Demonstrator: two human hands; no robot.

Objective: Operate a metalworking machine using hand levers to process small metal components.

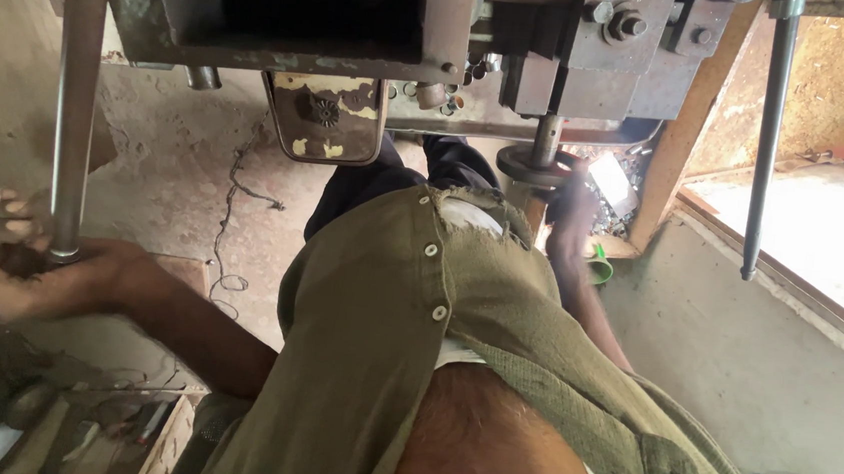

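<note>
I am seeing the left hand (68, 274) wrapping its fingers (11, 225) around the lower end of a long grey metal lever (76, 100); the fingers are curling shut around the bar's base, with the knuckles showing to the left of it. The lever is rising straight up from that grip to the worn green-grey machine (289, 16) above.

I am seeing the right hand (573, 211) resting against a small dark round handwheel (533, 166) on a short shaft under the machine's right side. Its fingers are blurring into shadow, so I cannot tell whether they are clenching the wheel or only touching its rim.

Between the arms, an olive buttoned shirt (386, 314) is filling the middle. A thin steel rod (766, 144) is hanging upright at the right, well apart from both hands.
</note>
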